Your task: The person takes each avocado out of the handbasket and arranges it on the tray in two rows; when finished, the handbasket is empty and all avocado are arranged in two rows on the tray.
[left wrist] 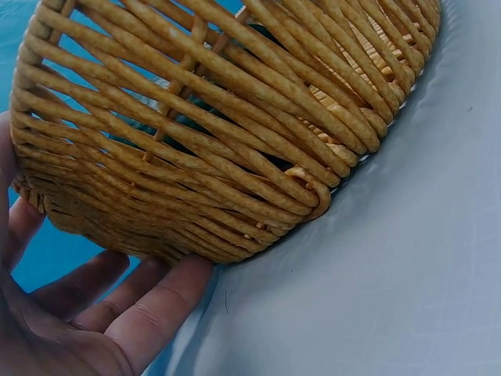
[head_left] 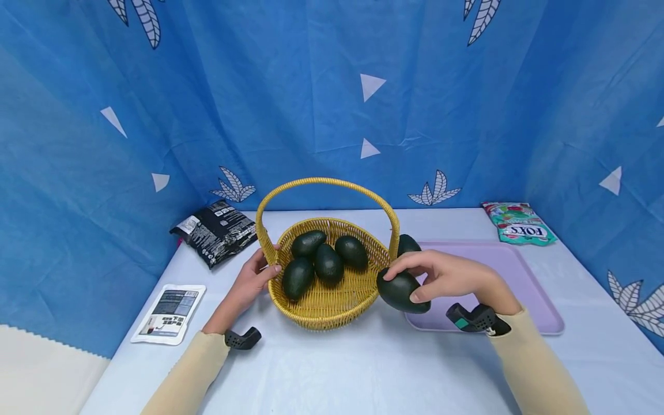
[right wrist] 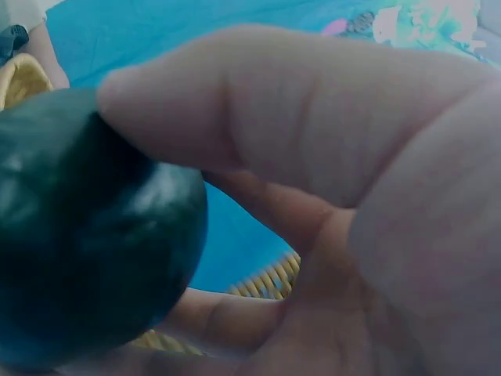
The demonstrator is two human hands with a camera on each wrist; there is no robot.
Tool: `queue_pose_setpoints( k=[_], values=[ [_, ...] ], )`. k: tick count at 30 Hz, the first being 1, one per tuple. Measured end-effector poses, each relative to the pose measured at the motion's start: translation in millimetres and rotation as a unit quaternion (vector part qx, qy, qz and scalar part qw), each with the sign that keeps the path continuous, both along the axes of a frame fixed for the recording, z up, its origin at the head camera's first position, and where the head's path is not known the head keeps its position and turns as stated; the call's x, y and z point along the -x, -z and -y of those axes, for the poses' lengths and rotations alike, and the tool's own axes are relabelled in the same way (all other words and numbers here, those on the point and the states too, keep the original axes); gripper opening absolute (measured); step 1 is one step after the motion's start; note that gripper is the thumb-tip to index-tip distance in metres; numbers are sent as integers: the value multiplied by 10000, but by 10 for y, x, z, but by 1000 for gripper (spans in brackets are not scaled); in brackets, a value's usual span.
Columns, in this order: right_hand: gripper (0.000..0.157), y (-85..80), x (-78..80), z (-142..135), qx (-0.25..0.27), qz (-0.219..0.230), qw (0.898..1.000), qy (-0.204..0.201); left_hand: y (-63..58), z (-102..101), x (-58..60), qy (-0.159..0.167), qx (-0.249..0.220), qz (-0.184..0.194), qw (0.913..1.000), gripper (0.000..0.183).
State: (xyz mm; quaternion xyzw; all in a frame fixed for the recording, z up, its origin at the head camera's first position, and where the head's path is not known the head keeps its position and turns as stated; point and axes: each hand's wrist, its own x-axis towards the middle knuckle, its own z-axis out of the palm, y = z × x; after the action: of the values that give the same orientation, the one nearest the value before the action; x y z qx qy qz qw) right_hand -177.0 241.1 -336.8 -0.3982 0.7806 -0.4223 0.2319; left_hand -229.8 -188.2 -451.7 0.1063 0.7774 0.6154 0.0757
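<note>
A yellow wicker basket (head_left: pixel 316 314) with a tall arched handle stands mid-table and holds several dark green avocados (head_left: pixel 329 264). My left hand (head_left: pixel 255 276) grips its left side, thumb at the rim; in the left wrist view the fingers (left wrist: pixel 168 301) lie against the woven outer wall. Between thumb and fingers my right hand (head_left: pixel 446 276) holds another avocado (head_left: pixel 402 291) just beside the basket's right rim. Close up in the right wrist view, that avocado (right wrist: pixel 94 235) sits under the thumb. One more avocado (head_left: pixel 408 245) shows behind the handle's right foot, partly hidden.
A lilac tray (head_left: pixel 534 300) lies right of the basket, partly under my right arm. Behind it is a green and red FOX'S bag (head_left: pixel 519 223). To the left lie a black packet (head_left: pixel 218 230) and a white pouch (head_left: pixel 171 314). Blue cloth (head_left: pixel 332 104) hangs along the back.
</note>
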Motion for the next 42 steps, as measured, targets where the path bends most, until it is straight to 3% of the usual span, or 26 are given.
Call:
queue_pose_setpoints(
  k=[9, 16, 22, 26, 35, 42],
  values=[
    [43, 87, 67, -495, 352, 133, 9988, 316, 11, 0, 2, -8, 37, -49, 10000, 58],
    [44, 120, 192, -830, 315, 61, 9898, 1386, -3, -1, -16, -49, 43, -151, 9999, 56],
    [43, 185, 258, -960, 165, 244, 9690, 2451, -6, -1, -27, -70, 81, -94, 9999, 56],
    [47, 280, 349, -1022, 18, 335, 9579, 2852, -7, 2, -28, -50, 82, -71, 9999, 57],
    [55, 522, 495, -1092, -216, 470, 9381, 3426, -12, -3, -20, -37, 30, 17, 10000, 57],
    [58, 661, 570, -1116, -242, 603, 9332, 3534, 6, 3, -6, -25, 39, 27, 10000, 57]
  ],
)
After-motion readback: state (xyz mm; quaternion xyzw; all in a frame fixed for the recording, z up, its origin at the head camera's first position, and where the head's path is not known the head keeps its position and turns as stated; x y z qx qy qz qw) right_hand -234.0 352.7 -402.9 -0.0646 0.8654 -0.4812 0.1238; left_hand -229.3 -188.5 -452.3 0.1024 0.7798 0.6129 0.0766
